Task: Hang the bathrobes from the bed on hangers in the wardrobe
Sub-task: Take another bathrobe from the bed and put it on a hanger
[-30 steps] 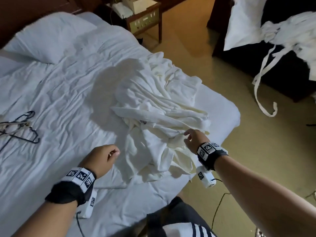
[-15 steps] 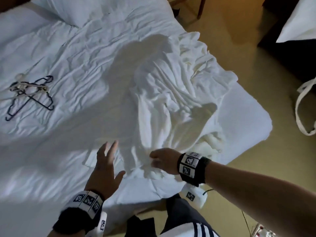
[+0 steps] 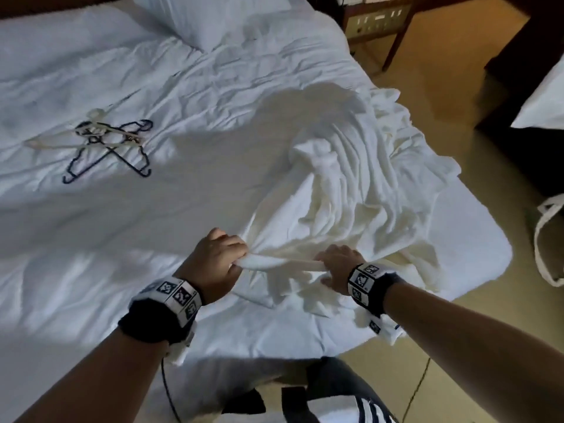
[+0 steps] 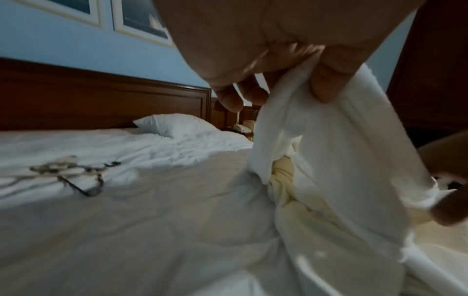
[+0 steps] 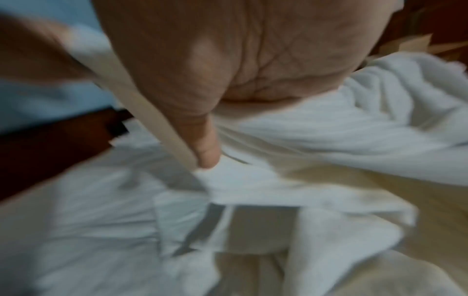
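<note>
— What was the cloth like, and where did it lie?

— The bathrobe (image 3: 351,203) was soft, cream-white towelling, heaped in deep folds on the near right part of the bed (image 3: 183,209), whose white sheet was creased all over. A flat band of the robe's edge stretched taut between the two hands. The left hand (image 3: 213,261) had its fingers curled round one end of that band; the right hand (image 3: 338,267) clamped the other end, thumb pressed along it.

— And the hangers?

— A tangle of thin hangers (image 3: 106,145), dark wire ones crossed with pale ones, lay on the far left of the sheet, well apart from the robe. A plump pillow (image 3: 219,19) sat at the far end.

— What had changed from half a second before?

— Then the left hand was spread flat above the sheet and only the right one touched the cloth. Now both gripped it, and the edge had been lifted off the bed.

— Anything unclear?

— The right wrist view was blurred. Most of the robe's shape was lost in its folds.
</note>
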Motion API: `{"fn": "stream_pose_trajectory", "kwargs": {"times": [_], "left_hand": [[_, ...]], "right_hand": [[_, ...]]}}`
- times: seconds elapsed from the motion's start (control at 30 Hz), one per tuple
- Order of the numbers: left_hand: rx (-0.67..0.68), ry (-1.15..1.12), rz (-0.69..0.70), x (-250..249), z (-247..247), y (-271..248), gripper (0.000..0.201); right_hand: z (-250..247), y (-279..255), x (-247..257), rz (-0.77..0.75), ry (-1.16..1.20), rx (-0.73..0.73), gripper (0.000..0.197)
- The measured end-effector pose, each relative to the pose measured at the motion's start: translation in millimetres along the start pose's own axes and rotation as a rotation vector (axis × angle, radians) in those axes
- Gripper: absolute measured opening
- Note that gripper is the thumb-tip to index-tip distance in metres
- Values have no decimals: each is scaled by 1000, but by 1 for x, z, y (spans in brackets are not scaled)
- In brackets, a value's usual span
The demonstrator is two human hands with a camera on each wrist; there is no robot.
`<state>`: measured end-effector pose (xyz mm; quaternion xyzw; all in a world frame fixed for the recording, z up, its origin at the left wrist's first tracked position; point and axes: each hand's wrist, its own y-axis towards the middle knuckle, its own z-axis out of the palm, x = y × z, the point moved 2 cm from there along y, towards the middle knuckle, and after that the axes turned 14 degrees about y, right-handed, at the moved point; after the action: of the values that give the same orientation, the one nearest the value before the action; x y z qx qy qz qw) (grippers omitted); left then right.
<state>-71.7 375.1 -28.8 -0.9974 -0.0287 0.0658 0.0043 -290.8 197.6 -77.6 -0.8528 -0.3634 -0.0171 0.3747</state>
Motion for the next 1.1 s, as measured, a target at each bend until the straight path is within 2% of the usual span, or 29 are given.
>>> {"fn": "stream_pose_trajectory", "kwargs": {"times": [0.03, 0.1, 0.17, 0.2, 0.23, 0.33, 0.4, 0.47, 0.5, 0.6, 0.7, 0.8, 0.9, 1.03, 1.1], "left_hand": [[8, 56, 7, 18, -10, -14, 16], [23, 212, 46, 65, -37, -48, 10], [44, 394, 52, 127, -76, -86, 15], [43, 478, 12, 161, -101, -105, 21], [47, 551, -59, 195, -127, -125, 25], [148, 733, -422, 293, -185, -195, 30], [207, 714, -662, 345, -191, -238, 57], [224, 571, -832, 373, -170, -271, 77], [256, 506, -887, 378, -151, -282, 78], [480, 260, -970, 370, -71, -308, 67], [537, -48, -972, 339, 15, -316, 56], [547, -304, -968, 315, 83, -307, 52], [486, -483, -1038, 306, 121, -285, 55], [401, -570, -1167, 319, 152, -255, 71], [409, -553, -1228, 328, 159, -247, 64]], "right_hand": [[-1, 6, 12, 59, -11, -47, 29], [-3, 16, 61, 80, 38, -86, 24], [0, 16, 141, -75, 61, -41, 19], [3, 11, 185, -182, 89, -23, 13], [7, 4, 229, -289, 140, 0, 10], [13, -11, 348, -549, 363, 76, 28], [19, 0, 405, -614, 422, 128, 43], [33, 20, 442, -625, 370, 193, 51], [42, 32, 453, -598, 341, 237, 50], [68, 68, 465, -508, 272, 317, 42], [77, 115, 458, -453, 169, 341, 41], [71, 174, 443, -402, 69, 287, 40], [56, 235, 432, -346, -33, 241, 39], [37, 325, 432, -281, -97, 153, 42], [27, 362, 436, -266, -93, 87, 43]]}}
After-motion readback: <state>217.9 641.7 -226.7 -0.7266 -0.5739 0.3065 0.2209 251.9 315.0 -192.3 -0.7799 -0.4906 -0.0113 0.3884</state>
